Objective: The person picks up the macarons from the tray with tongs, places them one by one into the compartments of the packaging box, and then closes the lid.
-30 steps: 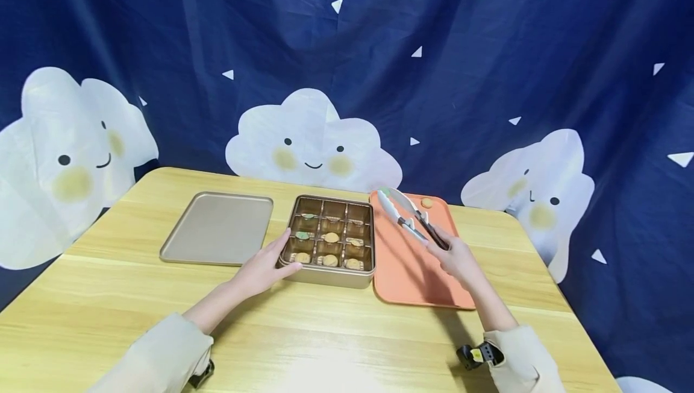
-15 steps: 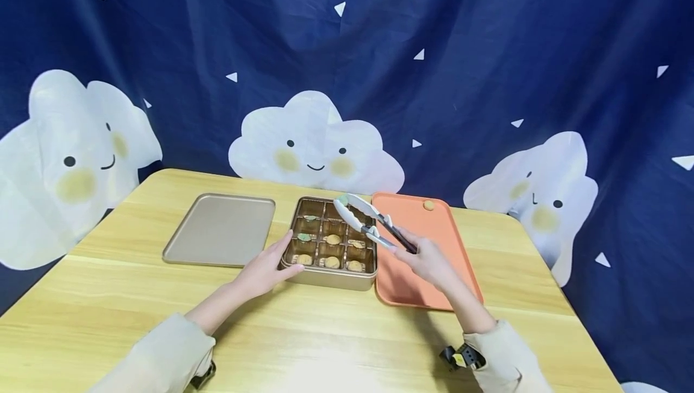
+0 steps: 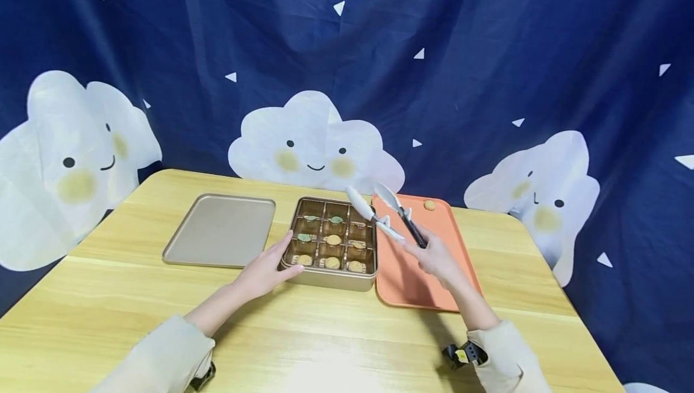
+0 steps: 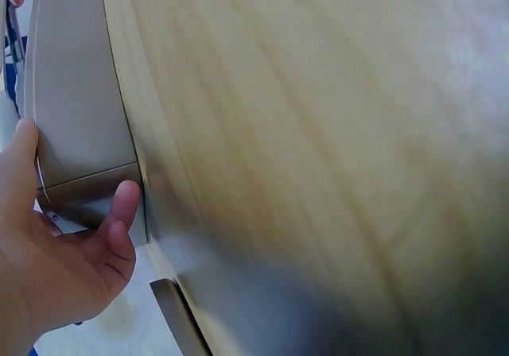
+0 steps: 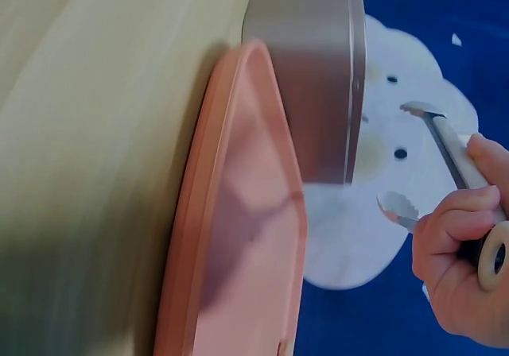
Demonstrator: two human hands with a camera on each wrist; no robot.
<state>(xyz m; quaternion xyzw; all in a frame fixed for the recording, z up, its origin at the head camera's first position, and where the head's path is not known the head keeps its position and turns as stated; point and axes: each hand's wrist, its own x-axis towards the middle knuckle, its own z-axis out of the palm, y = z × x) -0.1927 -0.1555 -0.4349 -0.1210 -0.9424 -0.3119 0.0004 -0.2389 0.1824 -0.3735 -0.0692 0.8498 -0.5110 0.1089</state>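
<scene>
the tongs (image 3: pixel 406 218) hang in the air over the line where tin and tray meet, their pale tips spread apart and their dark handles gripped in the right hand (image 3: pixel 434 257). seen from the head camera, one arm of the tongs crosses the far right corner of the divided tin (image 3: pixel 331 280), and the right hand covers part of the coral tray (image 3: pixel 394 287). the left hand (image 3: pixel 265 269) holds the tin at its near left corner, thumb along the front wall, fingers at the left side. the tin has a brown insert of nine compartments in three rows: the front row bears three tan cookies (image 3: pixel 332 263), the middle row a green cookie (image 3: pixel 305 237) on the left and two tan ones, and the back row green ones at left and centre; what lies in the back right compartment is hard to tell. the tray stands just beside the tin, with a lone tan biscuit (image 3: pixel 429 205) near its far edge. left of the tin, a rimmed lid-like panel (image 3: pixel 219 230) lies flat on the wooden table (image 3: pixel 271 339), and behind hangs a blue curtain (image 3: pixel 293 31) printed with smiling clouds.
</scene>
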